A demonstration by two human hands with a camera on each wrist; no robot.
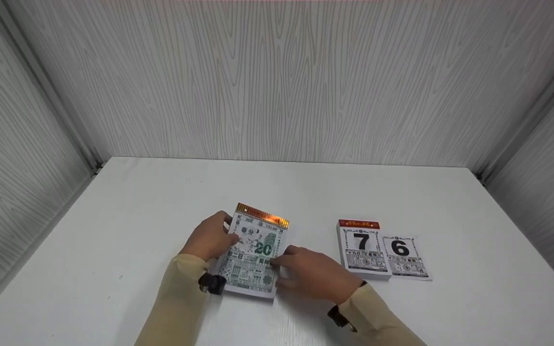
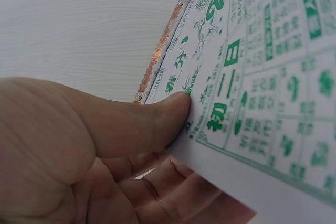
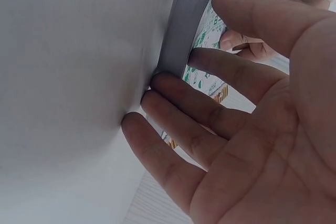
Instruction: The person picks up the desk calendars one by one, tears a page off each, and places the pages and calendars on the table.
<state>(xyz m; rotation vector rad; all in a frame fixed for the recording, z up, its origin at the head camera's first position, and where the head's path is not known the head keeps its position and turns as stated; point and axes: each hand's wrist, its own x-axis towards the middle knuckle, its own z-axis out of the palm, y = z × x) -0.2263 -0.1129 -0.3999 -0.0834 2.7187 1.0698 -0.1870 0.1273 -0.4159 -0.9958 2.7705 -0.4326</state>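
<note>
A thick tear-off calendar [image 1: 253, 254] with green print and a large 20 lies tilted in front of me, a gold-orange strip along its top edge. My left hand [image 1: 211, 239] grips its left side. In the left wrist view the thumb [image 2: 157, 116] presses on the printed page, and the other fingers curl below the pad's edge. At the opposite side is my right hand [image 1: 318, 274]. In the right wrist view its fingers [image 3: 231, 72] are loosely extended, with fingertips against the pad's thick side.
To the right lies a smaller tear-off calendar [image 1: 363, 247] with a black 7 and a red top strip. A single sheet with a black 6 [image 1: 407, 259] lies beside it, partly under its edge. Wood-grain panels [image 1: 277, 81] enclose the white table [image 1: 171, 178] at the back and sides.
</note>
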